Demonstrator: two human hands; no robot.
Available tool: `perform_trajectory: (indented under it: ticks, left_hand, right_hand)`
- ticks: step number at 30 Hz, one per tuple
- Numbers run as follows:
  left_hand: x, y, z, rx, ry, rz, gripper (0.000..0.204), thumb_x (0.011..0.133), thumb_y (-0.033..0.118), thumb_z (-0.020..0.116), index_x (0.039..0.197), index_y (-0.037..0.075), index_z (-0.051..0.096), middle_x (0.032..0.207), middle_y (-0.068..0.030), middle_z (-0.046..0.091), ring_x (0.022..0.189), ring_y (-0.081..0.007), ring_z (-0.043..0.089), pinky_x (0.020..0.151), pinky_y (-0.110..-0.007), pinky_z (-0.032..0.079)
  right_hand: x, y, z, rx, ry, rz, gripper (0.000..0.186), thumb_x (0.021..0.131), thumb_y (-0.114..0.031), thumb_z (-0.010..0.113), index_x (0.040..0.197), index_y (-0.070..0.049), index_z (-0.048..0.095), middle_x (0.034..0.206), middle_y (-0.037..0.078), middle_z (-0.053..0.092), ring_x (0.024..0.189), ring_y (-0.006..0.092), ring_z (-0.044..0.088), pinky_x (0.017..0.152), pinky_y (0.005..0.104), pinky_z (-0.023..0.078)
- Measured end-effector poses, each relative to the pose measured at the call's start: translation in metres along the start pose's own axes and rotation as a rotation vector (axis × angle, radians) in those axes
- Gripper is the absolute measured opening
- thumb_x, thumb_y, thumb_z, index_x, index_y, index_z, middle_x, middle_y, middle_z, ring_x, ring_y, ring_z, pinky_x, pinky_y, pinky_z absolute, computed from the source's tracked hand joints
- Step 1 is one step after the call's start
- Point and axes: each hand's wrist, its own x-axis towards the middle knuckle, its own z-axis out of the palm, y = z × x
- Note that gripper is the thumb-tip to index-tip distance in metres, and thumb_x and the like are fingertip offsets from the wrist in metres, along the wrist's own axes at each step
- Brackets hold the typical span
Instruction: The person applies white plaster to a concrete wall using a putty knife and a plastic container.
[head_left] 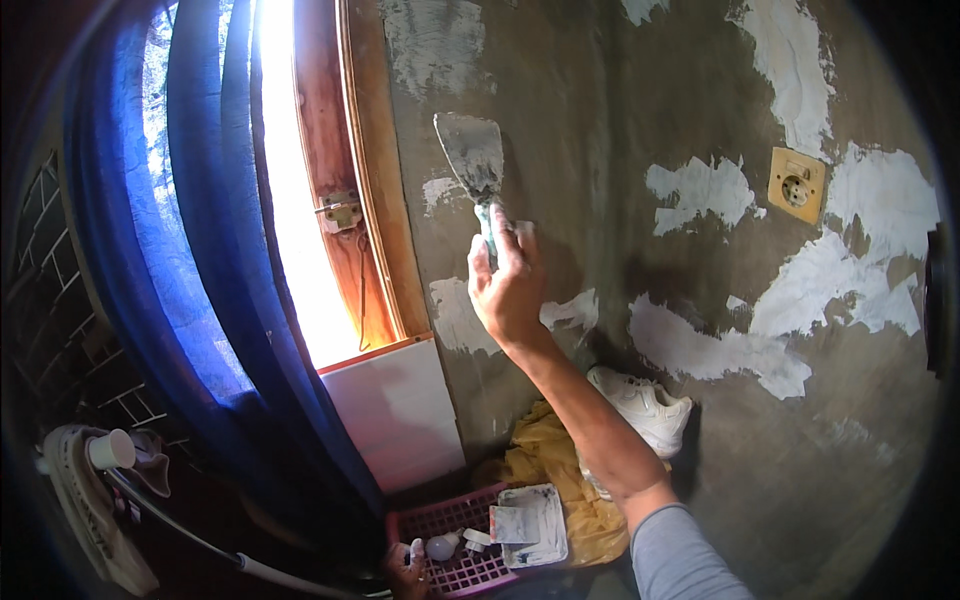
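Note:
My right hand (507, 285) is raised in front of the grey wall, fingers wrapped round the handle of a putty knife (470, 150). The knife's wide, putty-smeared blade points up and lies against or close to the wall; I cannot tell which. At the lower edge my left hand (405, 572), with white smears on its fingertips, is curled at the left end of a pink plastic basket (465, 577). Inside the basket are a light bulb (442, 546) and a small white fitting (477, 538). A putty-covered white tray (548, 520) with a flat scraper (513, 525) rests on its right side.
White putty patches (705, 190) mark the wall around a cream socket (797, 185). Left stand a wooden window frame (375, 180) and a blue curtain (215, 200). Below my right arm lie a yellow cloth (540, 450) and a white shoe (645, 410). White tiles (395, 415) sit under the window.

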Motion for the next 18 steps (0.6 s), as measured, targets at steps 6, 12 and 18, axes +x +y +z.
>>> perform_trajectory:
  ticks: [6,12,18]
  left_hand:
    - [0.003,-0.003,-0.001,-0.053,0.039,0.138,0.03,0.089,0.011,0.063,0.065,-0.001,0.048,0.131,-0.0201,0.054,0.056,-0.017,0.048,0.052,-0.033,0.043]
    - [0.002,-0.005,-0.002,-0.023,0.043,0.146,0.031,0.089,0.011,0.063,0.065,-0.001,0.048,0.132,-0.02,0.054,0.056,-0.0174,0.048,0.052,-0.032,0.043]
    - [0.003,-0.004,-0.004,-0.019,0.036,0.166,0.031,0.088,0.01,0.064,0.064,0.0,0.048,0.132,-0.0199,0.054,0.056,-0.0178,0.048,0.052,-0.032,0.043]
  right_hand:
    - [-0.03,0.013,0.035,-0.227,-0.198,-0.011,0.048,0.083,-0.006,0.061,0.13,-0.007,0.052,0.094,0.019,0.052,0.073,0.035,0.06,0.058,0.0422,0.053]
    - [-0.041,-0.004,-0.027,-0.009,-0.279,0.122,0.049,0.079,0.001,0.059,0.128,0.001,0.053,0.091,0.016,0.056,0.075,0.0339,0.058,0.067,0.0409,0.05]
    - [0.056,-0.006,-0.042,-0.148,-0.208,-0.081,0.038,0.079,-0.002,0.059,0.116,0.006,0.059,0.078,0.021,0.058,0.068,0.034,0.057,0.064,0.0402,0.048]
